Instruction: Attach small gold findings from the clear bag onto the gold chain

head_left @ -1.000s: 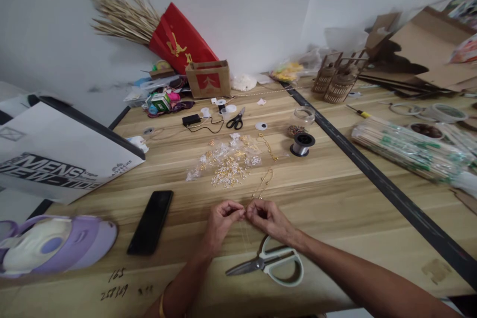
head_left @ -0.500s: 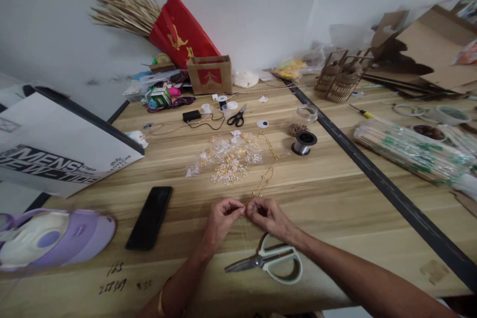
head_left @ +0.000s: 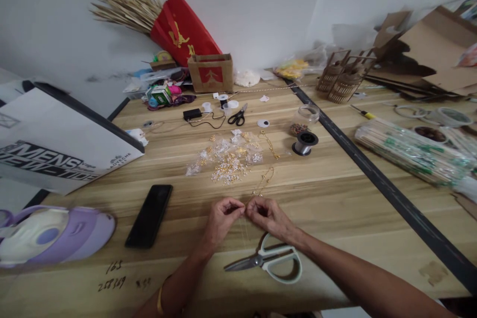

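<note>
My left hand (head_left: 222, 219) and my right hand (head_left: 269, 216) meet fingertip to fingertip low in the middle of the view, both pinched closed. A thin beaded gold chain (head_left: 266, 180) runs from the right fingertips away over the wood. Fine pale thread (head_left: 244, 231) hangs down from between the hands, seemingly out of the left pinch; the exact hold is too small to make out. Just below the hands lie scissors with pale green handles (head_left: 280, 262), blades pointing left. Beyond the fingers spreads a pile of small gold and clear beads (head_left: 228, 166) with little plastic bags.
A black phone (head_left: 149, 216) and a purple bottle (head_left: 80, 236) lie to the left. Farther back are a wire spool (head_left: 304, 144), a glass jar (head_left: 306, 115), black scissors (head_left: 237, 116) and another gold chain (head_left: 270, 145). Bagged sticks (head_left: 412, 151) lie right.
Both hands keep nearly the same place and pinch. The view has shifted very slightly; the hanging thread sits a little differently.
</note>
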Demonstrator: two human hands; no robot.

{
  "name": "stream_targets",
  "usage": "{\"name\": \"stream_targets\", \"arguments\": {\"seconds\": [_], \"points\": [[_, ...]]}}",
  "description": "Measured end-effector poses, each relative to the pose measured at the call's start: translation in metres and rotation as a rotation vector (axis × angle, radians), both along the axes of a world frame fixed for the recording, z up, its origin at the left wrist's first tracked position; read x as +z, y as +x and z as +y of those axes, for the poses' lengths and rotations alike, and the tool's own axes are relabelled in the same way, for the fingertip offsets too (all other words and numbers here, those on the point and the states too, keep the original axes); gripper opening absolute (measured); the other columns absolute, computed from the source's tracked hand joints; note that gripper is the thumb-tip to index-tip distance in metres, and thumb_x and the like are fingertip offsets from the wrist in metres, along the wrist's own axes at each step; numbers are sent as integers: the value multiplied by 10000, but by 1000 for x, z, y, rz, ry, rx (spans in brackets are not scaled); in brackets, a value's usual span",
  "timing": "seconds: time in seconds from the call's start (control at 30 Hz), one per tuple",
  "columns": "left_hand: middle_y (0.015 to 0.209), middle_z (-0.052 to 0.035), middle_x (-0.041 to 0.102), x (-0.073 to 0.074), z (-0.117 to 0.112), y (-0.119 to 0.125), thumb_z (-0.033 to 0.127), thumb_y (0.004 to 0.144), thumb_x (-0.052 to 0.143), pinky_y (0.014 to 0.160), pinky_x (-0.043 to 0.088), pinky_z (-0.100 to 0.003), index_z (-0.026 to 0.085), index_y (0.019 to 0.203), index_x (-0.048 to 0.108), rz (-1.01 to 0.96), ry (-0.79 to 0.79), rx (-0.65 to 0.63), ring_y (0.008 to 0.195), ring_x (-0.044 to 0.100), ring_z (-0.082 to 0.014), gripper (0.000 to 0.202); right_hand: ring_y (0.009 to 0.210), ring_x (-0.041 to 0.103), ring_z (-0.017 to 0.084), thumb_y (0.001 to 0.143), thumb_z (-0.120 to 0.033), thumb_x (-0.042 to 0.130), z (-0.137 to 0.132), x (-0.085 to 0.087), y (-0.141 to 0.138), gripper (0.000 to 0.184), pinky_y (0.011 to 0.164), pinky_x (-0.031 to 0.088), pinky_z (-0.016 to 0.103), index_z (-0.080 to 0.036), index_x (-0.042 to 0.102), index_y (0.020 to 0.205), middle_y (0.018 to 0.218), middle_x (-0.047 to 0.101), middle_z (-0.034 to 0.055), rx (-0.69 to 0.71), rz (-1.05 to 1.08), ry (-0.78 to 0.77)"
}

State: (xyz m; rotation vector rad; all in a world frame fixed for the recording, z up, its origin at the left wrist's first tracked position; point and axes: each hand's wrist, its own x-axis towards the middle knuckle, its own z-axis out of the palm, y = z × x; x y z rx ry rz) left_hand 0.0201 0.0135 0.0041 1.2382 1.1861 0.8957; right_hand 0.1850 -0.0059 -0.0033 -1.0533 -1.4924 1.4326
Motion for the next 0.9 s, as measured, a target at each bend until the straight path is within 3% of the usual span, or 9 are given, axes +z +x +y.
{"name": "stream_targets", "arguments": {"seconds": [0.9], "points": [[615,-18,666,0,-2,-1,154,625,680,567,434,-200,133,654,687,61,62,-15,578,571,-118,36,555,400,99,811,-323,548,0,-1,-1,197,521,298,210,-158,534,703,586,452,-34,-13,-12,8]]}}
